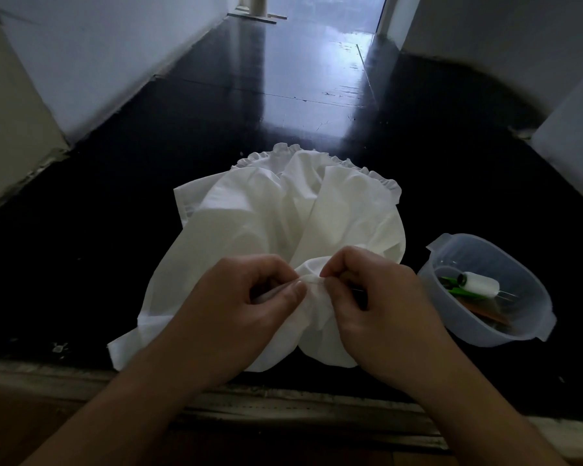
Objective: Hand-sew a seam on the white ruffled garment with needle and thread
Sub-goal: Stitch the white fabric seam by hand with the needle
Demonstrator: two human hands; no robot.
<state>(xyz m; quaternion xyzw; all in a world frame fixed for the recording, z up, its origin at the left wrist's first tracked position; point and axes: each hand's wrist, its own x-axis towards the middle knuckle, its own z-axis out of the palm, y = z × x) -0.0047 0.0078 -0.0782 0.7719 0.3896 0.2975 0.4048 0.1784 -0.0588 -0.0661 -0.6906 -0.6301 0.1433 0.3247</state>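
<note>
On dark floor (115, 230) — left hand (249, 297) | right hand (377, 297) | both pinching white garment (249, 213) fold together.

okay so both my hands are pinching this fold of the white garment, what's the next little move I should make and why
Probably push the needle on through the pinched fold. The left hand and right hand both pinch one small bunched edge of the white ruffled garment, fingertips nearly meeting. A thin dark line by the right hand's fingers may be the needle, though it is too small to be sure. The thread spool lies in the plastic bowl.
</note>
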